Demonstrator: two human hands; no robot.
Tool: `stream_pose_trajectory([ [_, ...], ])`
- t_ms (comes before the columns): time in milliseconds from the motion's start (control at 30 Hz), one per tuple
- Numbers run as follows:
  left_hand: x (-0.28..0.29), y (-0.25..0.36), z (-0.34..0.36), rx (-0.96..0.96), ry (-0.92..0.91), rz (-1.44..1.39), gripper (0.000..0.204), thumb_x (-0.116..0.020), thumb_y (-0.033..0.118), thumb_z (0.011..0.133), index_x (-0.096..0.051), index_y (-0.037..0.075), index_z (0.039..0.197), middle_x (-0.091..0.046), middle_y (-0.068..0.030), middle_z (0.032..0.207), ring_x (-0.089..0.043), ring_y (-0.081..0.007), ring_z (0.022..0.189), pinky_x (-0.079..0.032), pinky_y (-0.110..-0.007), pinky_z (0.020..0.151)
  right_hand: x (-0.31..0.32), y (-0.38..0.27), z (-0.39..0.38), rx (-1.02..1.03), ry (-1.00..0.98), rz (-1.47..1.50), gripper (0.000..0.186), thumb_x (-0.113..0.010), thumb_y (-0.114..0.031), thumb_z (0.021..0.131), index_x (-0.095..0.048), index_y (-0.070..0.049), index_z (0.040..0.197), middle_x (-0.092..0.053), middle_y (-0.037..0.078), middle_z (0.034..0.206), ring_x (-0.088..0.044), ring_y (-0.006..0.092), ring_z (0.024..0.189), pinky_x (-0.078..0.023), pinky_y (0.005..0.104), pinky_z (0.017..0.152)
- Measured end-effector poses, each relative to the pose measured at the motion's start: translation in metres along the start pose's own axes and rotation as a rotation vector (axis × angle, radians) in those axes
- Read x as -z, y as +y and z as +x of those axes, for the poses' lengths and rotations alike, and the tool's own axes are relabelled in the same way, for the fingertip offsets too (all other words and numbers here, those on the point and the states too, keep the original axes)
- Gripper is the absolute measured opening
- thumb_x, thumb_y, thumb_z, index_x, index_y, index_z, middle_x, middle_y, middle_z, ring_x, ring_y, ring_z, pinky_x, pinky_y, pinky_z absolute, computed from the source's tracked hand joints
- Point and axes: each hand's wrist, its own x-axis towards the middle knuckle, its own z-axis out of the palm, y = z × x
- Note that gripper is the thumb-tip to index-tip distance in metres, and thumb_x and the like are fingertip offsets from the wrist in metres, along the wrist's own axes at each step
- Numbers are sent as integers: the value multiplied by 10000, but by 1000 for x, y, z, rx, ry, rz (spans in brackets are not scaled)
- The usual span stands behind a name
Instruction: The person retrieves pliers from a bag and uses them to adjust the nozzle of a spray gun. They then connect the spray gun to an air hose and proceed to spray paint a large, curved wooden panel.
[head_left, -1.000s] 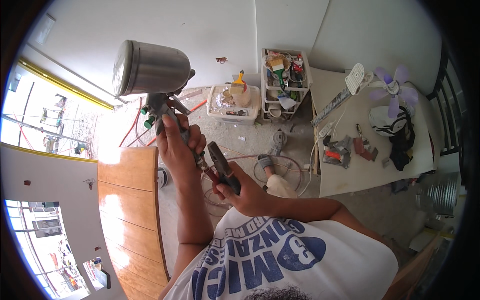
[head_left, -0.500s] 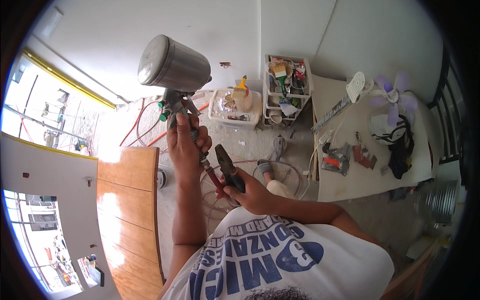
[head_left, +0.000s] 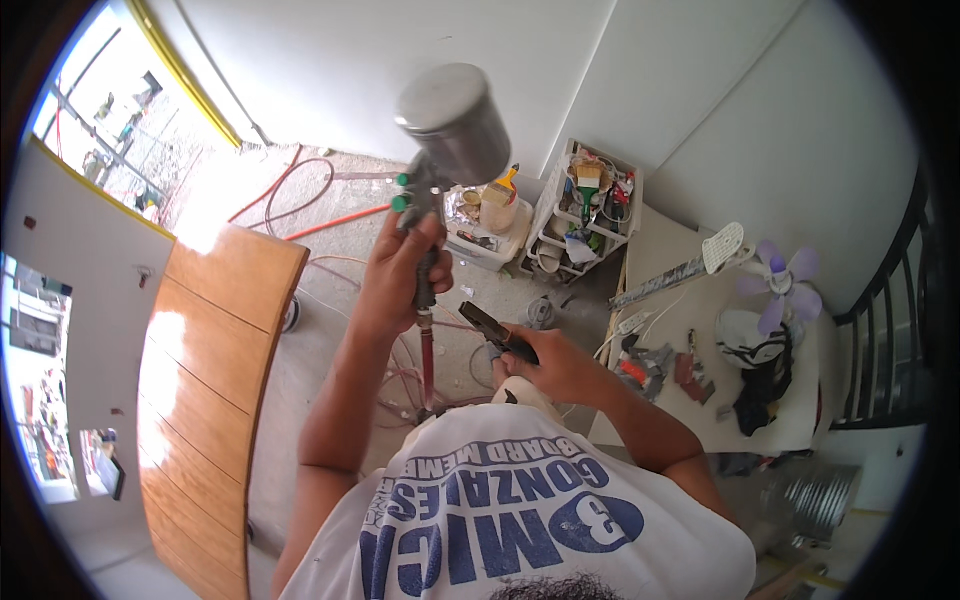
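Observation:
A spray gun (head_left: 455, 140) with a metal cup on top and green knobs is held upright in my left hand (head_left: 405, 270), whose fingers wrap round its handle. From the foot of that handle a reddish air hose (head_left: 427, 365) hangs down toward my shirt. My right hand (head_left: 560, 365) grips a pair of pliers (head_left: 488, 326) by its dark handles, the jaws pointing up and left toward the gun. The pliers are apart from both the hose and the gun.
A glossy wooden panel (head_left: 215, 340) stands at my left. Ahead are a clear plastic bin (head_left: 490, 255) and a drawer unit (head_left: 600, 210) with brushes. On the right a table (head_left: 720, 400) bears a purple-bladed fan (head_left: 775, 285) and tools. Hoses (head_left: 330, 185) cross the floor.
My right hand, with the pliers, has come away from the hose. The spray gun now shows farther right and more upright. The whole view has turned somewhat.

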Motion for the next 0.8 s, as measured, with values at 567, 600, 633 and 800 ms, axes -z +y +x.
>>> stream_pose_trajectory([
  [567, 42, -40, -34, 188, -155, 329, 478, -616, 277, 1009, -366, -39, 1263, -560, -80, 863, -610, -141, 586, -538, -287, 541, -12, -68, 17, -234, -519, -443, 630, -529, -223, 964, -323, -91, 1544, -683, 259, 907, -679, 400, 769, -527, 445, 765],
  [600, 38, -43, -38, 217, -158, 365, 477, -618, 274, 1007, -369, -34, 1272, -548, -71, 836, -594, -132, 576, -522, -290, 521, -14, -83, 11, -322, -540, -453, 635, -530, -220, 958, -323, -87, 1543, -682, 261, 914, -685, 396, 782, -533, 440, 780],
  [633, 38, -42, -45, 244, -145, 404, 476, -621, 271, 1005, -373, -29, 1281, -536, -62, 810, -579, -123, 566, -506, -293, 502, -18, -93, 10, -368, -579, -447, 643, -539, -216, 946, -329, -75, 1537, -670, 269, 972, -679, 394, 848, -524, 432, 826],
  [800, 60, -70, -65, 295, -125, 404, 506, -650, 280, 984, -388, -30, 1286, -516, -47, 763, -531, -114, 556, -465, -292, 476, -46, -66, -3, -196, -588, -486, 699, -593, -203, 875, -356, -7, 1503, -572, 276, 1265, -589, 374, 1160, -439, 402, 1034],
])
